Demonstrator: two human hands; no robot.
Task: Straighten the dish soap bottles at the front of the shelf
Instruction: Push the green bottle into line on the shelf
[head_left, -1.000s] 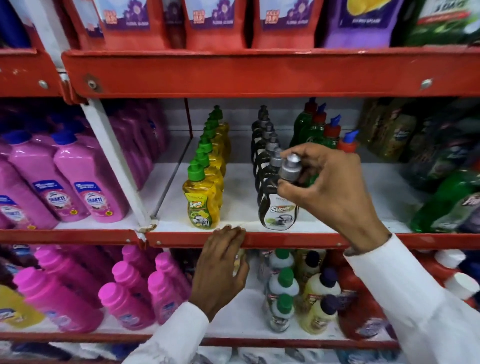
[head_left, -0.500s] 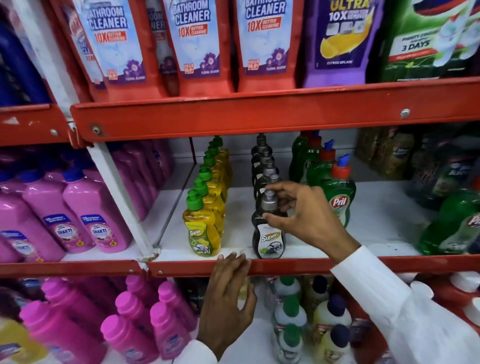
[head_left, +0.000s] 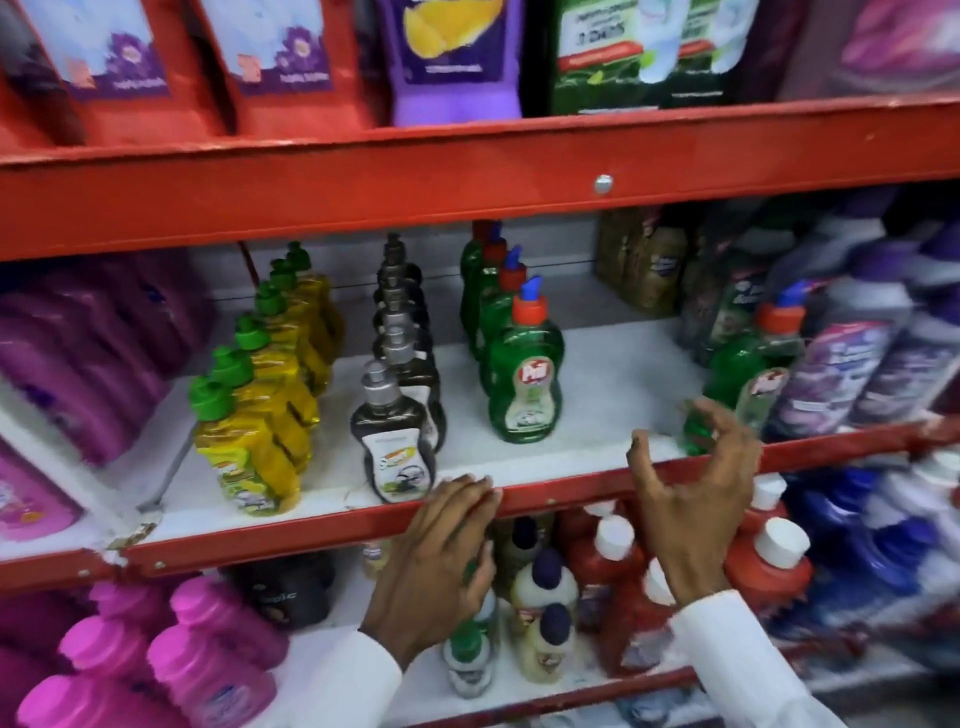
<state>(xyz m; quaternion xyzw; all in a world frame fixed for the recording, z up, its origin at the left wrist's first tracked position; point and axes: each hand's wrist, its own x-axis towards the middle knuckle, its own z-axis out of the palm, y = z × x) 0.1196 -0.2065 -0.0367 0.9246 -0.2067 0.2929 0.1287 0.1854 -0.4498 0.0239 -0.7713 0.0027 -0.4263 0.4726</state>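
The left hand (head_left: 441, 561) is laid flat on the red shelf lip (head_left: 571, 491), gripping nothing; the right hand (head_left: 696, 499) is half-curled, empty. The near black bottle (head_left: 392, 447) sits at the lip and could be toppled by a careless brush.

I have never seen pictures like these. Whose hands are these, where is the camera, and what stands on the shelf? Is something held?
There is no machine here. A person wears one wide-angle camera on the head, looking forward and down, so you see their own two hands and white sleeves.

The left hand rests its fingers on the red front rail of the shelf. The right hand is open with curled fingers, in front of a green bottle at the right; it holds nothing.

On the white shelf stand three rows of dish soap: yellow bottles, dark bottles and green bottles. The picture is blurred, so small print cannot be read well.
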